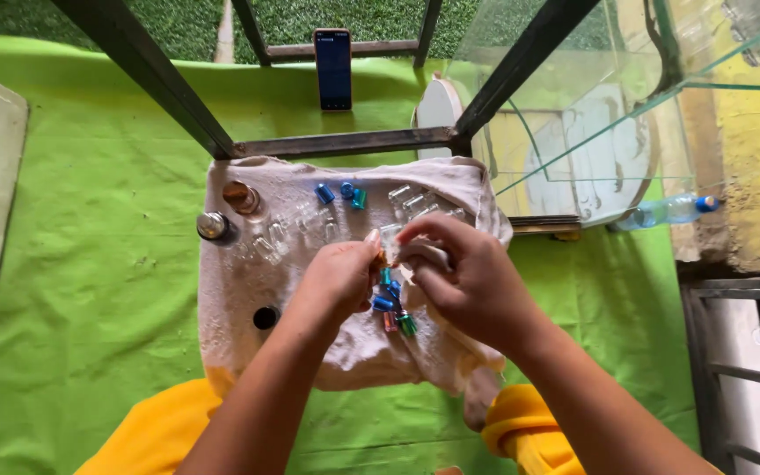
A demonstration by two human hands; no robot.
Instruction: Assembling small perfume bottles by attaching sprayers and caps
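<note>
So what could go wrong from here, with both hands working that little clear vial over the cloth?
The left hand and right hand pinch a small clear vial between the fingertips; it could slip. Loose coloured caps lie directly beneath, easily scattered. Other clear vials sit near the edge of the cloth and might roll off.

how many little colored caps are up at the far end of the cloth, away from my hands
3: two blue caps and one teal cap, clustered at the cloth's far edge. More caps lie beneath the left hand and right hand, partly hidden.
</note>
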